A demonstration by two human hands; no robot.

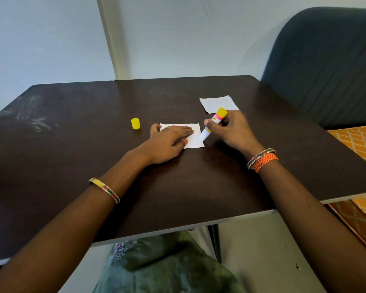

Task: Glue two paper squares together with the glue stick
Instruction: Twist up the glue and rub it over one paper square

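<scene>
Uncapped glue stick in right hand; label writing blurred, unreadable.

I see a dark brown desk with pale chalky smears at its far left and a light grey edge along the near side. Two white paper squares lie on it: the near paper square and the far paper square. The glue stick is white with a yellow end, a pink band and a small blue mark; its loose cap is yellow. One nail on my left hand is red-pink. The right wrist carries an orange woven bangle beside a red, green and silver one; the left wrist carries yellow and red-green bangles. The chair at far right is dark blue-grey, the cloth beside it orange with a pale lattice pattern. My lap fabric is green.
</scene>
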